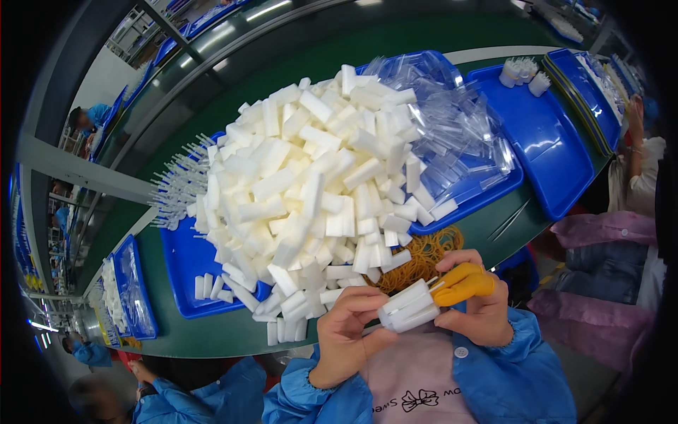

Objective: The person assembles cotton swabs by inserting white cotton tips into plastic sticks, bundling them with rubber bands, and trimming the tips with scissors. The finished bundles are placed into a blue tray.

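Note:
My left hand [346, 332] and my right hand [480, 304] hold a small bundle of white foam blocks [407, 307] between them, close to my chest. The right index finger wears an orange rubber finger cot [462, 283] that presses on the bundle's right end. A thin rubber band seems to run around the bundle. Just beyond my hands lies a heap of tan rubber bands [424, 254] on the green table [212, 332]. A large pile of white foam blocks [311, 184] fills a blue tray [185, 272] in front of me.
Clear plastic bags [459, 134] lie on the tray's right part. Another blue tray [544, 141] stands to the right, with white pieces [521, 71] at its far end. A seated person [621, 233] is at the right, another person in blue [191, 399] at the lower left.

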A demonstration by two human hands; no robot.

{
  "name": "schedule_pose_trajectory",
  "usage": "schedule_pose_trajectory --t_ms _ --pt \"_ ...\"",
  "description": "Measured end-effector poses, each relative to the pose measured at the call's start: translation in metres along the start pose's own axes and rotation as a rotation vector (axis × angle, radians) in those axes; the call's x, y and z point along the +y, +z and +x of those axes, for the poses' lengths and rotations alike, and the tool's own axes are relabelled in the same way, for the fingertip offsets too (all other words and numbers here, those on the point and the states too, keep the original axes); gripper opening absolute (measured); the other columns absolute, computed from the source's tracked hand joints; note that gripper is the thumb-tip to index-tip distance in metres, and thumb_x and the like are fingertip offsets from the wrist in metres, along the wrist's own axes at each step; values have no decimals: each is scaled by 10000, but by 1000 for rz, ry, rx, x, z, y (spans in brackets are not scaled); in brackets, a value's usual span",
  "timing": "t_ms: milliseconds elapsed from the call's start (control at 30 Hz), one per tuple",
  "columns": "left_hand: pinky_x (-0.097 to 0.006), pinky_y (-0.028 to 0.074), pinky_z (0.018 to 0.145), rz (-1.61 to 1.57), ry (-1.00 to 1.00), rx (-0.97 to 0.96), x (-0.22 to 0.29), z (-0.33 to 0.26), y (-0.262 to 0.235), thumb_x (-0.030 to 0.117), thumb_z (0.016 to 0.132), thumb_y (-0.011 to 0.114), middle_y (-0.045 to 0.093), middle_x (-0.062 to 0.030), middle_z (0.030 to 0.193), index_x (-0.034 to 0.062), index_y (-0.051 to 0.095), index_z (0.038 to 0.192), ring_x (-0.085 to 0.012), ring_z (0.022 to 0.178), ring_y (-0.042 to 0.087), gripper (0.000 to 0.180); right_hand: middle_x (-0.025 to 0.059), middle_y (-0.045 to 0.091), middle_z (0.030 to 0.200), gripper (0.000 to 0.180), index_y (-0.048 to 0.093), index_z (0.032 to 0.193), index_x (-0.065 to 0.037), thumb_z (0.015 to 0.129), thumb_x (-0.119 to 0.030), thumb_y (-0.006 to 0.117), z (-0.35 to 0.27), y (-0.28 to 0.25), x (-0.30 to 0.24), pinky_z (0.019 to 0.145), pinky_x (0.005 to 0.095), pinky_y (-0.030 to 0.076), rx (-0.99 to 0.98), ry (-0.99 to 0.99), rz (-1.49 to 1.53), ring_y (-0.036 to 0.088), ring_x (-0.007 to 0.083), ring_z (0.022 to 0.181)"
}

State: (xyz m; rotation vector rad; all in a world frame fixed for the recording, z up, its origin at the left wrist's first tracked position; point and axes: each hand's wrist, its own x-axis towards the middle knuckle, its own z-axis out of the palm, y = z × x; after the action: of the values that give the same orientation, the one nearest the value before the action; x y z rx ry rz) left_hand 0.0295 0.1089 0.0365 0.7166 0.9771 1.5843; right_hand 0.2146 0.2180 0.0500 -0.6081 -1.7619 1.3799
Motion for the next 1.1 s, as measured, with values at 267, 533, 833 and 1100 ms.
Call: schedule_pose_trajectory --t_ms 267,533,833,1100 --pt "-357 440 952 -119 -1 66 2 1 -2 -63 705 728 496 -146 1168 -53 552 1073 -222 1067 547 409 63 628 931 220 691 896 -87 686 -142 727 76 -92 25 821 375 400 175 -129 -945 533 243 944" --pt "-351 455 935 -132 -11 59 4 -1 -1 -36 704 749 507 -140 1163 -45 553 1091 -218 1052 560 434 49 576 858 251 697 869 -117 639 -193 761 101 -100 51 768 372 367 -93 -26 -1444 504 224 894" --pt "-340 458 931 -115 -29 82 4 -2 3 -44 718 732 505 -123 1158 -41 475 1253 -203 1072 544 593 98 654 948 255 628 1037 -2 782 -9 609 62 -72 19 666 262 501 405 2 -333 631 149 745" --pt "-329 450 926 356 182 -6 4 -6 8 33 739 752 476 -135 1132 -35 461 1291 -205 1057 509 628 196 640 985 321 532 1081 95 766 45 494 15 -22 -6 861 377 517 189 57 396 657 261 919"
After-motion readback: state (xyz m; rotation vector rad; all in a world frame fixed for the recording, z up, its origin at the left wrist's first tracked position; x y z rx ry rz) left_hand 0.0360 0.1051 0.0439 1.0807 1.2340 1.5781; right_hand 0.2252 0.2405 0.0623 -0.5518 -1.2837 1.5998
